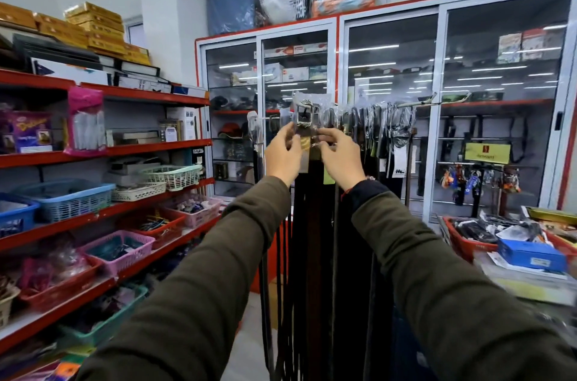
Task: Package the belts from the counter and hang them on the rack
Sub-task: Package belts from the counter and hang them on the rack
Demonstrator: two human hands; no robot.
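Note:
Both arms are raised in front of the belt rack [420,104]. My left hand [282,156] and my right hand [340,157] pinch the top of a packaged belt [304,118], a dark strap with a metal buckle inside a clear plastic sleeve. The buckle end sits level with the rack's horizontal bar; I cannot tell if its hole is over the bar. The strap hangs straight down between my forearms. Several other packaged belts [371,131] hang in a dense row on the bar to the right, their straps reaching toward the floor.
Red shelves [131,149] with plastic baskets line the left side. A glass-door cabinet [390,93] stands behind the rack. At the right, a counter carries a red basket [468,243] of goods and a blue box [530,254].

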